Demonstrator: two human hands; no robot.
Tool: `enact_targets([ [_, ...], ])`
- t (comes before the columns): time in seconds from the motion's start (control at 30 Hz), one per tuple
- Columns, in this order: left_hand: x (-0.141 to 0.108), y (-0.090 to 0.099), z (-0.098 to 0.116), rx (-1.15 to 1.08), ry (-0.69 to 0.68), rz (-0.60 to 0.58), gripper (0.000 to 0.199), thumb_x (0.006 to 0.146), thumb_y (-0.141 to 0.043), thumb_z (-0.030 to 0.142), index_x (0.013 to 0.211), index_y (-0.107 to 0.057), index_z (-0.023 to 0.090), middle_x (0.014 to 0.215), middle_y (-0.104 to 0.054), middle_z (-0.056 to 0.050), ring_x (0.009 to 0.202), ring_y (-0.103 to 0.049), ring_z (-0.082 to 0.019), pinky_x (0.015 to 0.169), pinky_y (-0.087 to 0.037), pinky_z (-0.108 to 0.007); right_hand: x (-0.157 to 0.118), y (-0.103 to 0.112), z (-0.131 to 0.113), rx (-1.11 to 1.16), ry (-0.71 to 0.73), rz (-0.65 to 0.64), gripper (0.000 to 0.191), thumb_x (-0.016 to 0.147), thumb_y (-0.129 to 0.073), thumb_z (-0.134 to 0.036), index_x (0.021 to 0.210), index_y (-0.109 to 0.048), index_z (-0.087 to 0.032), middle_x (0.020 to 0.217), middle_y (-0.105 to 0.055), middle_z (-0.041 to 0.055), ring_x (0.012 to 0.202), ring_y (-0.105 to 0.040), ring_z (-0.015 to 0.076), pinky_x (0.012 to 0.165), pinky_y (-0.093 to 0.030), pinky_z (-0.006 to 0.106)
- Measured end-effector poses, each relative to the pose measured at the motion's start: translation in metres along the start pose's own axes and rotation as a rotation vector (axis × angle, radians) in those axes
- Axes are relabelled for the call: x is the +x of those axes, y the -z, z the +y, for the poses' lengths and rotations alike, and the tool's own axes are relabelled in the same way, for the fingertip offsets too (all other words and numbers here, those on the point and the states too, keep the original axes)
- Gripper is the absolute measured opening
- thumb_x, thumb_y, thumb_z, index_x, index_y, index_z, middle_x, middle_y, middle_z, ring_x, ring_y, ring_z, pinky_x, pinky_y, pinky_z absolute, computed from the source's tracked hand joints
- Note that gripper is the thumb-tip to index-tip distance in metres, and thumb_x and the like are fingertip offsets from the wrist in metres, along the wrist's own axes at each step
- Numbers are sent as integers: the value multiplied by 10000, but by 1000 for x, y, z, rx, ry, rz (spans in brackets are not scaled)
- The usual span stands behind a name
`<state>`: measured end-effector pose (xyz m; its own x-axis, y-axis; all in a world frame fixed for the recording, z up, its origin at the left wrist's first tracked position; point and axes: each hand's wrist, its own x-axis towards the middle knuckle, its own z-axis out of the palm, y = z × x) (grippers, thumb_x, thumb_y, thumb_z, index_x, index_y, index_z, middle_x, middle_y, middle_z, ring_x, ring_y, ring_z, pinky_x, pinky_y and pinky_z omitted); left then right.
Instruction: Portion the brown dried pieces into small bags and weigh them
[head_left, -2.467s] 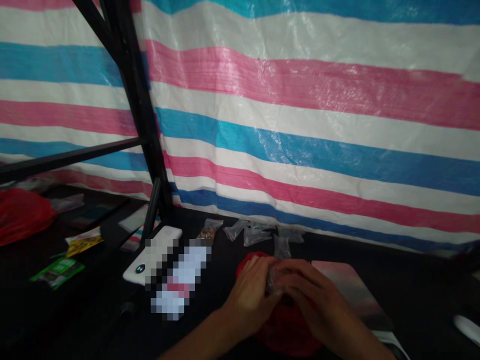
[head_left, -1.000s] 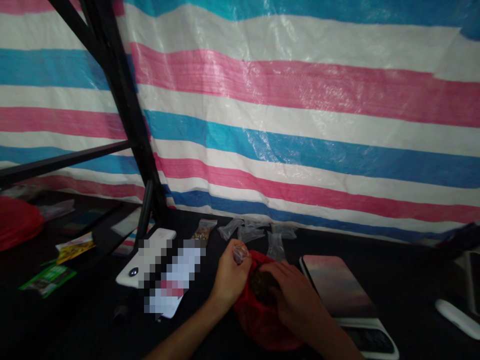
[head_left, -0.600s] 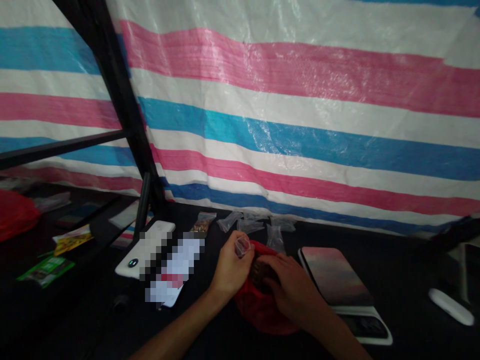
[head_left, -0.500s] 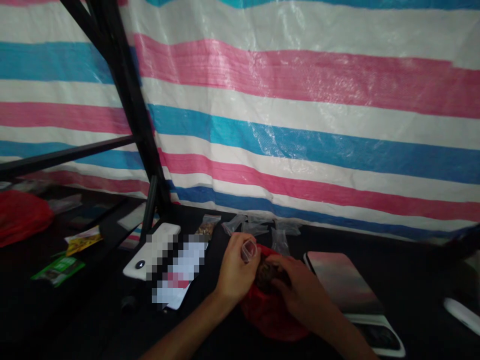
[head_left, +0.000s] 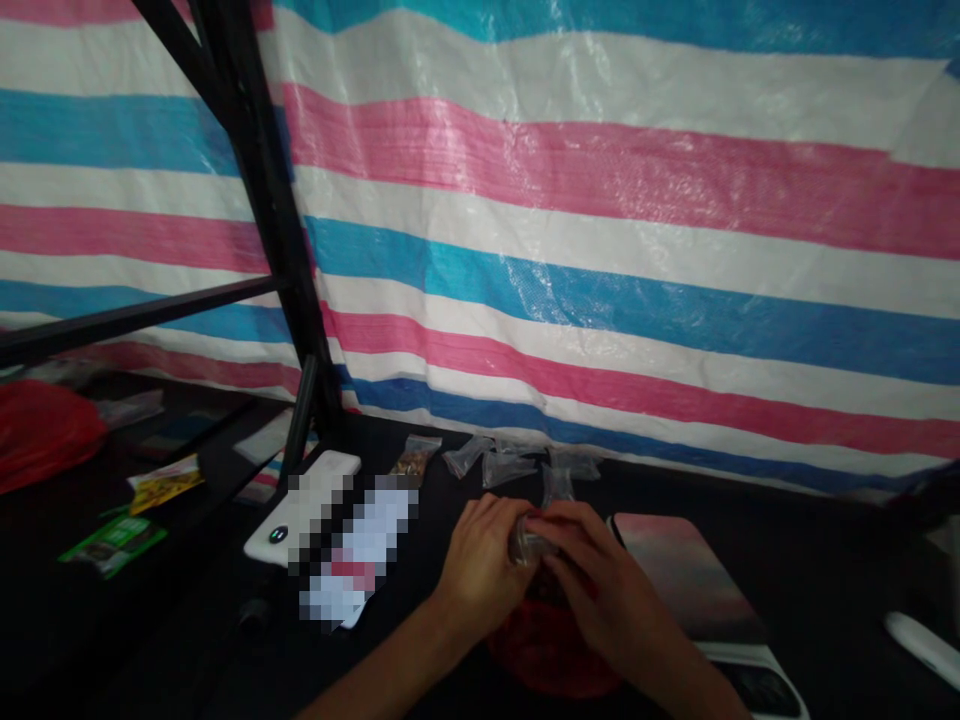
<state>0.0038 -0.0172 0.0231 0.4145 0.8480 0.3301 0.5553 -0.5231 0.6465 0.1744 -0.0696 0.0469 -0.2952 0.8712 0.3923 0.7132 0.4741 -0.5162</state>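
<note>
We hold our 2 hands together, our left hand (head_left: 480, 568) and right hand (head_left: 600, 585) closed in a pinch on a small clear plastic bag (head_left: 529, 541), its body showing between the fingertips. Whatever is inside is hidden. Directly below the grip sits a red plastic bag (head_left: 551, 650), touching neither palm that we can tell. Just beyond the grip lie loose clear bags (head_left: 510, 468), and further left a zip bag of brown bits (head_left: 415, 458). Right of our right hand is a flat digital scale (head_left: 690, 570). Left of our left hand are a pixelated packet (head_left: 360, 550) and a white device (head_left: 300, 510), both on a black tabletop (head_left: 150, 640). Well beyond the grip hangs a striped tarp (head_left: 600, 250).
</note>
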Motion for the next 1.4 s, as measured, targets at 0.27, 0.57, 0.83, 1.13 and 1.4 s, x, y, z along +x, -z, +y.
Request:
enact_targets([
  [0.27, 1, 2, 2, -21, 21, -13, 292, 791, -715, 186, 1078, -680, 224, 1049, -742, -46, 993, -631, -280, 879, -455, -430, -2, -2, 10, -83, -34, 53, 432, 976, -549, -255, 1406, -533, -289, 1295, -658, 87, 1163, -654, 238, 999, -551, 400],
  [0.57, 3, 0, -10, -83, 145, 84, 146, 882, -589, 214, 1017, -535, 206, 1080, -584, -82, 1009, -610, -240, 912, -483, -372, 3, 20, 7, -61, -141, -112, 331, 922, -514, -118, 1221, -560, -253, 1156, -675, 57, 1038, -659, 212, 901, -504, 350],
  [0.83, 5, 3, -13, -180, 188, -30, 225, 812, -523, 48, 948, -490, 224, 839, -594, -15, 798, -611, -203, 729, -438, -297, 2, 18, 8, -267, -235, -346, 371, 939, -421, -66, 1184, -631, -250, 1242, -641, 57, 973, -687, 204, 824, -498, 319],
  [1.13, 5, 11, -8, -176, 135, 71, 69, 926, -460, 187, 964, -489, 237, 893, -647, -30, 820, -656, -204, 736, -446, -288, 4, 25, 7, -473, -308, -296, 488, 920, -417, -37, 1308, -596, -273, 1413, -567, 66, 901, -719, 199, 760, -537, 311],
  [1.4, 7, 17, -9, 122, 386, -173, 169, 925, -474, 229, 1092, -455, 212, 918, -713, -128, 870, -721, -320, 650, -373, -312, 0, 19, 3, -233, -249, -357, 462, 868, -449, -14, 1216, -647, -244, 1325, -636, 56, 1161, -619, 227, 976, -494, 360],
])
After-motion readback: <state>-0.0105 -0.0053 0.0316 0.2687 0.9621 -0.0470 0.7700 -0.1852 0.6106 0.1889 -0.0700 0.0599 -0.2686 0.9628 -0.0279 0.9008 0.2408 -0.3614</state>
